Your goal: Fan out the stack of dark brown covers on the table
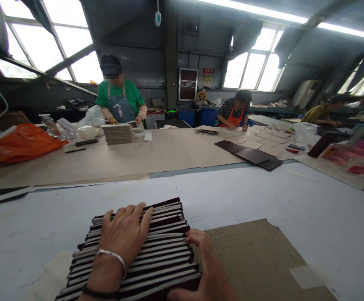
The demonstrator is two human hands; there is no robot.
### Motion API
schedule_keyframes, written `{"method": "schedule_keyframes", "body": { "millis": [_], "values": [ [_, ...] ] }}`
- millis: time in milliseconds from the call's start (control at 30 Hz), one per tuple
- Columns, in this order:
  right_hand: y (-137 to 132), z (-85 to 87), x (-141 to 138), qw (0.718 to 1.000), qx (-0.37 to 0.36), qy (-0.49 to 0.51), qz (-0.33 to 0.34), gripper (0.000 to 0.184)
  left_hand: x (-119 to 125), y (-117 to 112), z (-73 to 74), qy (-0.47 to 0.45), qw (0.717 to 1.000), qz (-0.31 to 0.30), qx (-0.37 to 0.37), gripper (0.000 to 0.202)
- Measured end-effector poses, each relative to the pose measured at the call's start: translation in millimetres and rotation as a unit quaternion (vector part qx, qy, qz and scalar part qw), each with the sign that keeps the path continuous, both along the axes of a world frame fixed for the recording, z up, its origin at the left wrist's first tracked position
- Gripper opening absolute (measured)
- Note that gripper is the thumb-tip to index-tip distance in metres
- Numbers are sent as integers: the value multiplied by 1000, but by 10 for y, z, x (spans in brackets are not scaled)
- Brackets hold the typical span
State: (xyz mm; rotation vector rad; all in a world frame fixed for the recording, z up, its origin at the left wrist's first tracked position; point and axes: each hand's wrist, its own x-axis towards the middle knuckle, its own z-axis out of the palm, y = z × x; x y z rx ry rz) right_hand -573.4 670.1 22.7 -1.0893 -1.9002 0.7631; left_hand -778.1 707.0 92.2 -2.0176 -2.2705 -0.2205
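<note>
A row of thin maroon-and-white pieces (pixel 160 251), packed side by side with their edges upward, lies at the near middle of the white table. Across the top of this row rests my left hand (pixel 122 234), its fingers stretched out and somewhat apart. A silver bangle (pixel 114 257) and a dark band circle that wrist. At the row's right end, my right hand (pixel 208 263) curls around the pieces, with fingertips on their ends and the thumb by the nearest maroon piece. Part of the row is hidden under my left hand.
A brown board (pixel 251 251) with tape lies to the right. Beyond the white table (pixel 226 192), a second table (pixel 169 154) holds dark panels (pixel 254 154), a stack of boards (pixel 118 133) and an orange bag (pixel 21 142). Several people work farther back.
</note>
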Motion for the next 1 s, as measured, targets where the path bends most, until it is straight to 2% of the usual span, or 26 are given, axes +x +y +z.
{"method": "schedule_keyframes", "body": {
  "millis": [133, 200, 500, 700, 833, 1000],
  "values": [
    [18, -29, -5, 1000, -2, -18, 7, 112, 4, -4, 21, -2, 1000, 1, -5, 42],
    [28, -22, -23, 999, -7, -43, 13, 116, 4, -4, 20, -1, 1000, -1, -5, 43],
    [47, 116, -50, 995, -17, -101, 9, 109, 22, -10, 20, -17, 1000, 2, 10, 43],
    [24, 53, -90, 994, 0, -107, -26, 104, 13, -5, 8, -20, 1000, 2, 11, 42],
    [18, 36, -83, 991, 10, -131, -16, 101, 14, -7, 8, -19, 1000, 0, 9, 43],
    [32, 5, -34, 984, 63, -161, -31, 101, 27, -16, 30, -18, 1000, 0, 5, 43]
  ]
}}
